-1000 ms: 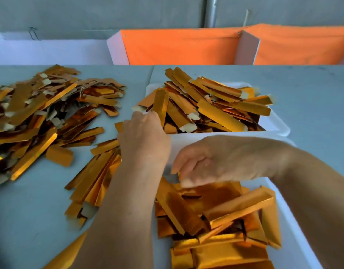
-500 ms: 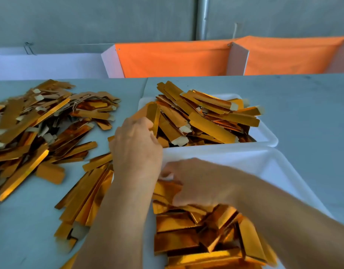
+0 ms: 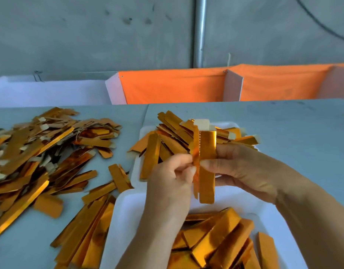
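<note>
Raised from the near tray [image 3: 128, 220] since a moment ago: gold foil strip [image 3: 207, 177], now upright above it. Pinched mid-length by right hand [image 3: 244, 171], side flap nipped by curled left hand [image 3: 171, 183]. Looks mid-fold; calls next for pressing the flap flat along the crease.

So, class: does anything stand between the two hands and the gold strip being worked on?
Nothing visible does. The left hand and right hand both pinch the gold strip directly, holding it upright between them.
</note>
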Demonstrator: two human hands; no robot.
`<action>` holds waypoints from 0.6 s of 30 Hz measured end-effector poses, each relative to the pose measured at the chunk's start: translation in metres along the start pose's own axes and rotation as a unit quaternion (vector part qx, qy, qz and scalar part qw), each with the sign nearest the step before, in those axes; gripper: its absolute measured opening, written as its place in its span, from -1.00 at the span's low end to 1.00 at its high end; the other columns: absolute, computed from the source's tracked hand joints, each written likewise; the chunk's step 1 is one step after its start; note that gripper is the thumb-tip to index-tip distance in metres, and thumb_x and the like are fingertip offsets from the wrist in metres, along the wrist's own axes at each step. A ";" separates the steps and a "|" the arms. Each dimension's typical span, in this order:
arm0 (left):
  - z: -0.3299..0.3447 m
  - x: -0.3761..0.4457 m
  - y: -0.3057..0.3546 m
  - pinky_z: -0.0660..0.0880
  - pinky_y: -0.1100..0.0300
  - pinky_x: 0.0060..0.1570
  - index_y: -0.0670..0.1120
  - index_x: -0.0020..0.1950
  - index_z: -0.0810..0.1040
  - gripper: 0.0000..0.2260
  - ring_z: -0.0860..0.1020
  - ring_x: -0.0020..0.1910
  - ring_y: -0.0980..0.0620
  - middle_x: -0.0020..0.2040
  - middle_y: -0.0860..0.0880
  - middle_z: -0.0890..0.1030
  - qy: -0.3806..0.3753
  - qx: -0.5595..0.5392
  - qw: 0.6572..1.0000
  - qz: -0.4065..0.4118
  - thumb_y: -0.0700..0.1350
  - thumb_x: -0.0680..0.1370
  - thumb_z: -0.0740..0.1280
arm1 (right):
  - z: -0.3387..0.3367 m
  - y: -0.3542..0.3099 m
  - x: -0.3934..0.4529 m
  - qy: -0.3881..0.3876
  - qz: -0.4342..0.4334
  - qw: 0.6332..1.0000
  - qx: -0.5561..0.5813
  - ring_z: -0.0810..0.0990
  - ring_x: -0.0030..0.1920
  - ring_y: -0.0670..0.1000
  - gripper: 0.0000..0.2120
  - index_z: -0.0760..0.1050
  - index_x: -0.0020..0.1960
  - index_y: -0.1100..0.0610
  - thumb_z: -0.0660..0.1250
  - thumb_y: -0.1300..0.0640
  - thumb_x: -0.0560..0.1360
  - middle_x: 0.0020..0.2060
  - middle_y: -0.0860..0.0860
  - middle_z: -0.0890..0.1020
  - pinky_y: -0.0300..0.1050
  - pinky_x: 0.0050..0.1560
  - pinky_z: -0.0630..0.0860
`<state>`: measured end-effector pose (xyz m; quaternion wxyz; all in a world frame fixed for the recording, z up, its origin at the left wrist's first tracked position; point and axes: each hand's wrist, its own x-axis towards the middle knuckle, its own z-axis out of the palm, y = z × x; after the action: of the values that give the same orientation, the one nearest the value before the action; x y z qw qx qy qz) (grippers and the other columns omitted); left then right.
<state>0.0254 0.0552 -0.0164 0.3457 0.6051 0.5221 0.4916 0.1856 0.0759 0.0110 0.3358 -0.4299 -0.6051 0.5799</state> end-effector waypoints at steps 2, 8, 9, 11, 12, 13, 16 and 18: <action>0.000 0.000 0.001 0.55 0.36 -0.06 0.13 0.07 0.62 -0.79 0.60 -0.07 0.25 -0.11 0.19 0.65 0.005 0.024 1.000 -0.003 -0.15 0.57 0.29 | -0.002 0.000 0.000 0.078 -0.015 0.996 -0.038 0.69 -0.01 0.03 -0.77 0.60 0.05 0.15 0.35 0.04 0.48 -0.08 0.05 0.71 -0.02 0.11 0.58; 0.001 -0.002 0.006 0.27 0.69 -0.14 0.09 0.38 0.42 -0.64 0.35 -0.10 0.39 -0.05 0.19 0.34 0.060 0.195 0.976 0.079 -0.17 0.62 0.13 | 0.007 -0.007 0.003 0.295 -0.113 0.940 -0.130 0.63 -0.22 -0.07 -0.80 0.48 -0.11 -0.03 0.48 0.15 0.40 -0.16 -0.06 0.58 -0.16 -0.24 0.58; 0.001 -0.003 0.007 0.25 0.70 -0.12 0.09 0.41 0.37 -0.61 0.34 -0.11 0.39 -0.03 0.18 0.31 0.058 0.208 0.972 0.089 -0.18 0.61 0.13 | 0.011 -0.008 0.002 0.311 -0.131 0.921 -0.192 0.61 -0.20 -0.10 -0.79 0.46 -0.14 -0.08 0.49 0.12 0.39 -0.15 -0.09 0.57 -0.17 -0.20 0.57; 0.002 -0.005 0.009 0.27 0.68 -0.12 0.10 0.45 0.31 -0.58 0.32 -0.11 0.40 -0.03 0.17 0.27 0.054 0.233 0.965 0.105 -0.17 0.61 0.12 | 0.017 -0.010 0.002 0.310 -0.153 0.901 -0.263 0.60 -0.21 -0.17 -0.79 0.45 -0.16 -0.11 0.48 0.10 0.40 -0.13 -0.09 0.58 -0.28 -0.20 0.53; 0.002 -0.006 0.009 0.29 0.65 -0.15 0.11 0.46 0.28 -0.58 0.31 -0.12 0.40 -0.02 0.17 0.25 0.054 0.244 0.962 0.109 -0.16 0.61 0.12 | 0.018 -0.010 0.001 0.306 -0.151 0.899 -0.274 0.60 -0.21 -0.16 -0.80 0.45 -0.16 -0.10 0.47 0.10 0.41 -0.13 -0.07 0.58 -0.28 -0.21 0.53; 0.002 -0.006 0.009 0.31 0.64 -0.20 0.12 0.47 0.26 -0.57 0.31 -0.13 0.39 -0.02 0.17 0.23 0.054 0.252 0.960 0.109 -0.15 0.61 0.13 | 0.019 -0.010 0.001 0.305 -0.140 0.901 -0.276 0.61 -0.20 -0.13 -0.82 0.47 -0.15 -0.08 0.47 0.10 0.41 -0.14 -0.04 0.59 -0.25 -0.20 0.55; 0.002 -0.006 0.009 0.30 0.61 -0.30 0.13 0.48 0.24 -0.56 0.31 -0.16 0.29 0.00 0.17 0.20 0.054 0.276 0.954 0.109 -0.12 0.61 0.13 | 0.017 -0.010 0.002 0.310 -0.111 0.914 -0.236 0.65 -0.20 0.02 -0.85 0.49 -0.19 -0.01 0.47 0.11 0.42 -0.24 0.00 0.62 -0.06 -0.14 0.60; 0.002 -0.007 0.009 0.27 0.59 -0.32 0.12 0.47 0.26 -0.57 0.30 -0.15 0.25 0.01 0.16 0.20 0.051 0.287 0.949 0.122 -0.10 0.61 0.14 | 0.014 -0.010 0.002 0.302 -0.087 0.932 -0.179 0.67 -0.23 0.05 -0.86 0.51 -0.20 0.04 0.48 0.13 0.41 -0.28 0.03 0.63 -0.04 -0.14 0.62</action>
<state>0.0303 0.0470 -0.0104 0.0676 0.7117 0.5804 0.3900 0.1705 0.0721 0.0191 0.4693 -0.5836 -0.6039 0.2728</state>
